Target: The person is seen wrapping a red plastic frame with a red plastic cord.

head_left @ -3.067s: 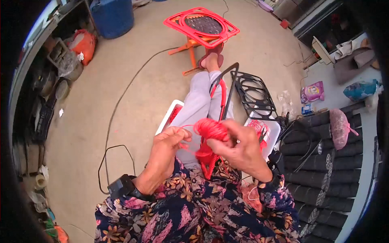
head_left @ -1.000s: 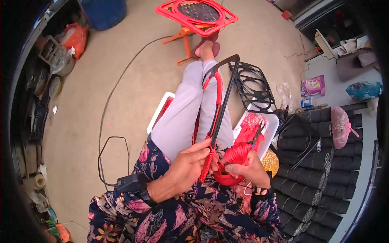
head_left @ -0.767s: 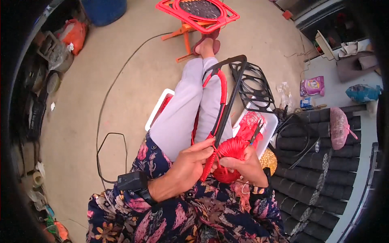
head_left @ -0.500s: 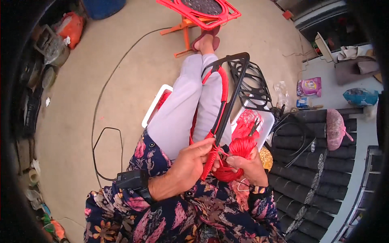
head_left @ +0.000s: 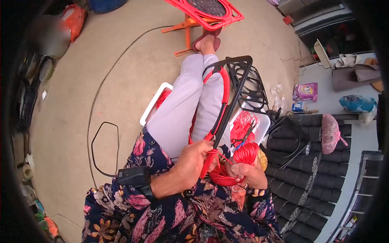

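A black openwork frame (head_left: 234,103) rests across my lap, its inner curved rim and near end wrapped in red cord. My left hand (head_left: 189,161) is closed around the wrapped near end, thumb on top. A hank of red cord (head_left: 245,153) is gripped in my right hand (head_left: 252,175), just right of the frame. One strand runs taut from the frame's wrapped edge to my right fingers. More loose red cord hangs below the hank on my lap.
A second black frame (head_left: 253,91) leans over a white box (head_left: 262,123) holding red cord and scissors (head_left: 251,128). A white tray (head_left: 146,117) sits left of my legs. Ahead stands a red-wrapped frame (head_left: 233,22) on an orange stand. Black rolls (head_left: 289,174) lie at right.
My right hand has drawn slightly right and down with the hank, away from the frame. The strand between the hands is longer and straighter. My left hand keeps its hold.
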